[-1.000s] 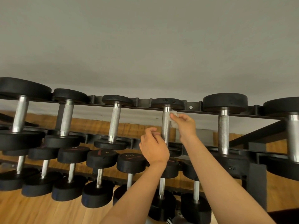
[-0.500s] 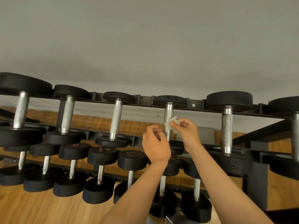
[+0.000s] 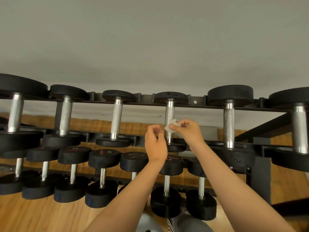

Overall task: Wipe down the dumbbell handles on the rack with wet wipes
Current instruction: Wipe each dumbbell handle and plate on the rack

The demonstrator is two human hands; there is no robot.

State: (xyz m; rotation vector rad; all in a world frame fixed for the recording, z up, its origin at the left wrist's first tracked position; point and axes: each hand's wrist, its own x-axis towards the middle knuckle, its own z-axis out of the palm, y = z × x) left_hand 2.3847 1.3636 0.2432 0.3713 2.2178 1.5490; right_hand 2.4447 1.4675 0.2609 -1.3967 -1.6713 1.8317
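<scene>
A black rack [image 3: 197,102] carries two rows of black dumbbells with steel handles. My right hand [image 3: 187,131] pinches a small crumpled white wet wipe [image 3: 171,126] just in front of the knurled handle [image 3: 169,113] of the fourth top-row dumbbell. The wipe sits at the handle's lower half; whether it touches the steel I cannot tell. My left hand [image 3: 155,144] hovers a little left of that handle, fingers loosely curled, holding nothing.
Neighbouring top-row handles stand left [image 3: 117,118] and right [image 3: 228,124] of the one by my hands. A lower row of smaller dumbbells [image 3: 103,159] sits under my forearms. A grey wall rises behind; wooden floor [image 3: 33,215] lies below.
My right hand slid down the handle with the wipe and drew slightly off it. My left hand let go of the handle and moved left, its fingers opening.
</scene>
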